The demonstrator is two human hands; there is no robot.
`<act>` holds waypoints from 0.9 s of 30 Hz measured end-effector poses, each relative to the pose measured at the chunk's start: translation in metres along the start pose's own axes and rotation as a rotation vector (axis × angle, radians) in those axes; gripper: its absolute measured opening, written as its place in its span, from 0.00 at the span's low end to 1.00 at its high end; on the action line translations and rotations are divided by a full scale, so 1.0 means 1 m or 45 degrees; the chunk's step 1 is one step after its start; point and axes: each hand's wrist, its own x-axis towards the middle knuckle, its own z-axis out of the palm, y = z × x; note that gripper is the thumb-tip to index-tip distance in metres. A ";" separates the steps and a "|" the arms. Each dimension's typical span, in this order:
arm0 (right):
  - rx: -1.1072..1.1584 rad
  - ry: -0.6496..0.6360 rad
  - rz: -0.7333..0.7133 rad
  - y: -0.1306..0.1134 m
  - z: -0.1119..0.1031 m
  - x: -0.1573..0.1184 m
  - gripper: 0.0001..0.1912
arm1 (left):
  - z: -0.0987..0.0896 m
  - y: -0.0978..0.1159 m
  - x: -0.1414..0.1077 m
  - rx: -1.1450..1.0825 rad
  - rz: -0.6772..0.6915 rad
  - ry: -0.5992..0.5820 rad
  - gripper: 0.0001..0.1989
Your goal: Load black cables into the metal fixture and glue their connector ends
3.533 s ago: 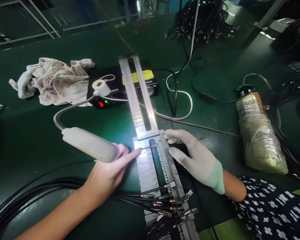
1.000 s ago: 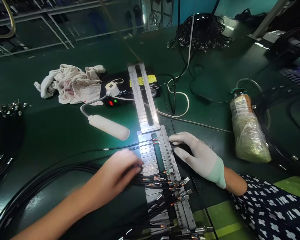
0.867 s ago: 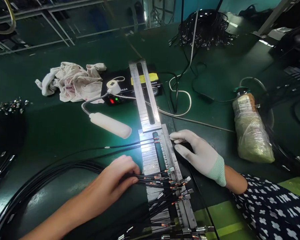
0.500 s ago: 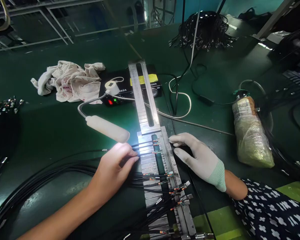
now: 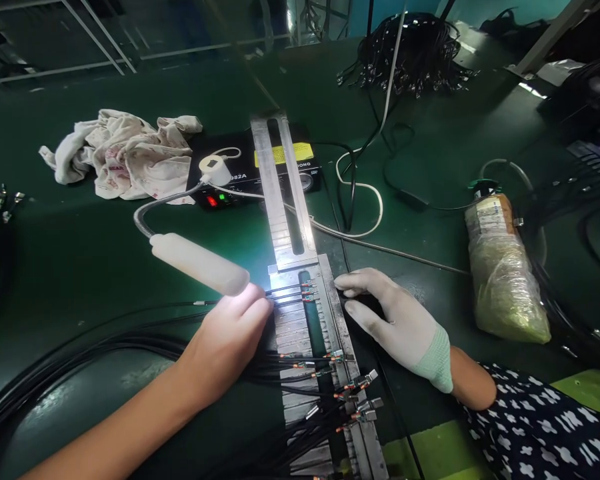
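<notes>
My bare left hand (image 5: pixel 233 333) is closed in a pinch on a thin black cable (image 5: pixel 286 300) at the left side of a slotted metal fixture (image 5: pixel 294 328). Across its slot lie several cable ends with small orange-and-silver tips (image 5: pixel 309 291). Lower down, more black cables with metal connectors (image 5: pixel 365 379) lie over the fixture. A white lamp head (image 5: pixel 200 263) shines right above my left fingers. My right hand (image 5: pixel 393 320), in a white glove with a green cuff, rests by the fixture's right edge. Its thumb and fingers are apart, with nothing seen between them.
A black control box (image 5: pixel 240 157) with red and green lights sits under the fixture's far end. Crumpled white cloth (image 5: pixel 140 153) lies to its left. A plastic-wrapped bottle (image 5: pixel 505 267) stands at right. A cable bundle (image 5: pixel 410 50) lies at the back; loose cords cross the table.
My left hand has moved slightly up along the fixture, bringing its cable close beside the upper ones. The view has shifted a little. My right hand has stayed almost still.
</notes>
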 end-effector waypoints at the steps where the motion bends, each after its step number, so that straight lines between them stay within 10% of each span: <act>1: -0.001 -0.001 0.007 0.000 0.000 0.000 0.14 | 0.000 0.000 0.000 0.020 0.022 -0.007 0.10; 13: -0.006 -0.015 0.024 0.000 -0.001 0.001 0.14 | -0.002 -0.003 -0.002 -0.047 0.127 0.101 0.15; 20: 0.029 -0.001 0.001 0.001 0.000 0.002 0.13 | 0.000 0.000 -0.025 0.011 -0.015 -0.100 0.23; 27: 0.044 0.004 -0.032 -0.001 0.000 0.000 0.14 | -0.021 0.014 -0.037 -0.623 -0.257 -0.350 0.14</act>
